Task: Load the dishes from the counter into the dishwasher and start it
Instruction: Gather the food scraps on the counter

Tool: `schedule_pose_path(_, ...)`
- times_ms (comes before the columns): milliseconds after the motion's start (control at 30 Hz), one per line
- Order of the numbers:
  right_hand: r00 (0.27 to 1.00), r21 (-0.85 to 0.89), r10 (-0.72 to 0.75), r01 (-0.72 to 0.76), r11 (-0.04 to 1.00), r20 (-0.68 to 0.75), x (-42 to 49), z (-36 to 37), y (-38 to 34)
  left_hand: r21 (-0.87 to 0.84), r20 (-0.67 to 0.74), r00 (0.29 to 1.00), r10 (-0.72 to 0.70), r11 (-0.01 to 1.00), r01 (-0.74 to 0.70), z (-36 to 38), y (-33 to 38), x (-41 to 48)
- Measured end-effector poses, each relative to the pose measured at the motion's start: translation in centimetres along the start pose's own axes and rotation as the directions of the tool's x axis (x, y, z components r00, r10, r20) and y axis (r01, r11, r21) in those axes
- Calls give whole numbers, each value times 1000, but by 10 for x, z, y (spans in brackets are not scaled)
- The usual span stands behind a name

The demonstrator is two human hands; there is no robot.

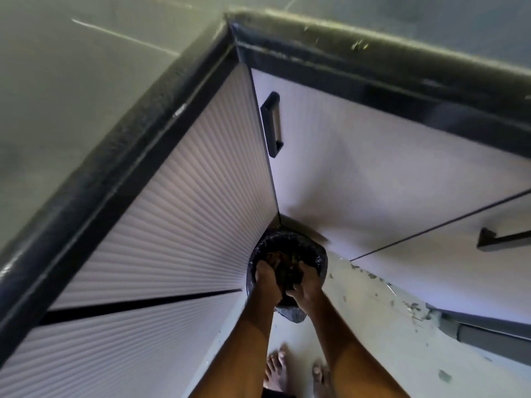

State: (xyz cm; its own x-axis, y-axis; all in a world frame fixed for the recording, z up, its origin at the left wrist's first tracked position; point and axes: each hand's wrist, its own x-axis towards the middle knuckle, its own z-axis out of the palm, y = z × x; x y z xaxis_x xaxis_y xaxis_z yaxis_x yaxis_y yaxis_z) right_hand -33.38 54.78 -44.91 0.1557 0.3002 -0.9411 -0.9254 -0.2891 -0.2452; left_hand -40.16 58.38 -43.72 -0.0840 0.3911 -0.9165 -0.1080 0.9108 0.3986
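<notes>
Hands meet low over a round waste bin lined with a black plastic bag (pixel 320 255), which stands on the pale floor (pixel 370 334) in the inner corner where two runs of white ribbed cabinet fronts (pixel 172 214) join. Between the hands, above the bin's mouth, is a dark rounded object (pixel 287 282); blur hides whether it is a dish from the task.

The left hand (pixel 265 278) reaches down at the object's left side with its fingers pointing into the bin. Whether they grip anything cannot be told. The right hand (pixel 307 287) is on the object's right side, fingers curled over its edge and holding it.

A black speckled worktop edge (pixel 115 159) runs above both cabinet runs and turns at the far corner. A black bar handle (pixel 271 124) sits upright near that corner, and another black handle (pixel 502 239) lies across a front at the right edge. Dark scraps (pixel 413 308) are scattered on the floor along the right-hand cabinet base. Two bare feet (pixel 274 369) stand at the floor's near edge.
</notes>
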Motion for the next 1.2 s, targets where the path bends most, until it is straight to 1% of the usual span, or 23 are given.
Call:
schedule_pose_path(33, 1000, 36, -7, 7, 999, 0, -15, -2, -4, 33, 11, 1000, -17, 999, 17, -4, 2, -14)
schedule_pose_path(67, 1000, 69, -9, 9, 998, -3, -28, -6, -5, 19, 60, 997, -38, 999, 37, -8, 2, -23)
schedule_pose_path(100, 1000, 76, -15, 16, 997, -13, -45, -7, -7, 29, 63, 997, -40, 999, 38, -10, 4, -41)
schedule_pose_path(133, 1000, 61, -24, 25, 998, -16, -60, -8, -8, -7, 93, 993, -71, 997, 72, -11, 7, -50)
schedule_pose_path(233, 996, 17, -90, 90, 996, -12, -127, 2, -23, 27, 69, 996, -59, 998, 58, 0, 29, -118)
schedule_pose_path(267, 993, 14, -119, 119, 993, -3, -150, 8, -32, 38, 65, 998, -18, 999, 15, 1, 38, -142)
schedule_pose_path(333, 980, 4, -197, 197, 980, 27, -203, 23, -52, 118, 114, 991, 71, 989, -85, 0, 54, -192)
schedule_pose_path(400, 950, -36, -297, 301, 953, 93, -257, 38, -70, 227, 187, 954, 235, 934, -275, -4, 75, -242)
schedule_pose_path(433, 921, -63, -361, 373, 926, 145, -283, 46, -79, 279, 238, 918, 317, 883, -377, -6, 85, -265)
schedule_pose_path(467, 881, -84, -427, 450, 889, 203, -309, 54, -87, 304, 308, 865, 396, 821, -484, -9, 98, -287)
schedule_pose_path(567, 740, -135, -589, 652, 746, 326, -373, 80, -113, 272, 458, 699, 549, 662, -698, -14, 139, -346)
schedule_pose_path(667, 583, -174, -686, 802, 572, 435, -414, 113, -138, 266, 515, 516, 684, 445, -855, -15, 181, -389)
schedule_pose_path(733, 443, -204, -760, 896, 394, 476, -418, 136, -154, 340, 468, 393, 791, 249, -907, -15, 211, -395)
schedule_pose_path(767, 369, -233, -795, 928, 289, 482, -414, 148, -164, 386, 417, 325, 849, 159, -909, -16, 227, -392)
schedule_pose_path(833, 204, -313, -840, 949, 43, 503, -398, 169, -185, 463, 344, 201, 917, 21, -886, -18, 257, -373)
schedule_pose_path(867, 123, -366, -848, 927, -87, 515, -387, 177, -197, 509, 340, 165, 926, -33, -860, -20, 272, -358)
schedule_pose_path(900, 68, -424, -845, 885, -194, 530, -374, 183, -210, 566, 349, 158, 924, -73, -821, -22, 285, -342)
schedule_pose_path(933, 56, -482, -836, 838, -258, 545, -362, 187, -222, 637, 352, 175, 919, -99, -764, -23, 297, -326)
schedule_pose_path(1000, 123, -585, -818, 758, -288, 562, -345, 189, -243, 776, 326, 205, 923, -138, -615, -22, 319, -301)
schedule_pose_path(1067, 161, -659, -813, 682, -318, 559, -335, 182, -260, 834, 326, 189, 926, -188, -520, -11, 338, -285)
schedule_pose_path(1100, 153, -687, -822, 643, -339, 548, -330, 177, -268, 842, 342, 184, 922, -214, -496, -3, 346, -280)
schedule_pose_path(1167, 101, -724, -849, 581, -373, 519, -325, 164, -284, 842, 376, 185, 908, -252, -476, 18, 359, -274)
schedule_pose_path(1200, 80, -741, -863, 557, -376, 498, -323, 158, -291, 833, 401, 169, 900, -281, -478, 29, 364, -272)
